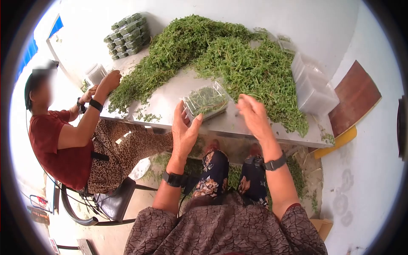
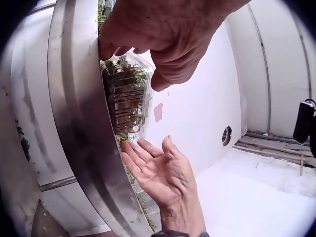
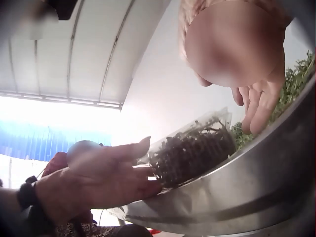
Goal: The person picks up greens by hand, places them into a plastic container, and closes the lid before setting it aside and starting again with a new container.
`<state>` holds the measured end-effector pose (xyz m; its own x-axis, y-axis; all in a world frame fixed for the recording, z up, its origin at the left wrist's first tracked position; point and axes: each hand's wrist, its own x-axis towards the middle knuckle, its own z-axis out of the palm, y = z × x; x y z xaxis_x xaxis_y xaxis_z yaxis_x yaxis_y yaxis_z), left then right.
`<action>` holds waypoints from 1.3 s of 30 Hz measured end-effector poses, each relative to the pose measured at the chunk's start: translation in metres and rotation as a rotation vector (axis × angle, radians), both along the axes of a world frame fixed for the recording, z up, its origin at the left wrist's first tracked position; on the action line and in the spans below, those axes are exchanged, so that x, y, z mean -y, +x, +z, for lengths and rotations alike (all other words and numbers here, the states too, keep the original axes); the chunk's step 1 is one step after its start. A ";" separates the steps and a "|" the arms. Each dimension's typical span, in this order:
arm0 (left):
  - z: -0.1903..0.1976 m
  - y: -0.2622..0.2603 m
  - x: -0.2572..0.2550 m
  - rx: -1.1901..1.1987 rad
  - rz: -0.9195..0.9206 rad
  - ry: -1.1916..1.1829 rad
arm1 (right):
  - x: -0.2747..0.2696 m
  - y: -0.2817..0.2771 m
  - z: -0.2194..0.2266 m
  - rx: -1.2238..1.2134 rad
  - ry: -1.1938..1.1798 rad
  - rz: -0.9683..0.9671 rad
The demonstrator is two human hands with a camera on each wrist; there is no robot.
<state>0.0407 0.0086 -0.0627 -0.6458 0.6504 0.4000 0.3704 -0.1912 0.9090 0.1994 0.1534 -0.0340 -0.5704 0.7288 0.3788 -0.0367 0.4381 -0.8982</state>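
A clear plastic box (image 1: 207, 101) filled with green leafy sprigs stands near the table's front edge. At its left end is my left hand (image 1: 185, 132), fingers extended along the side and thumb raised at the near corner. My right hand (image 1: 255, 118) hovers just off the box's right end, holding nothing. In the left wrist view the right palm (image 2: 170, 175) faces up beside the box, with the fingers loosely extended. The right wrist view shows the sprigs (image 3: 195, 150) packed against the clear wall, with the left hand (image 3: 98, 180) alongside.
Large heaps of loose greens (image 1: 182, 44) cover the back of the metal table (image 1: 163, 95). Stacked empty clear boxes (image 1: 314, 91) stand at the right end, filled boxes (image 1: 127, 36) at the back left. Another person (image 1: 59, 131) sits at the left, hands by the heap.
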 end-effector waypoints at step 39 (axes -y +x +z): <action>0.057 0.031 0.006 -0.255 0.196 0.361 | 0.017 -0.009 -0.024 -0.533 -0.698 0.209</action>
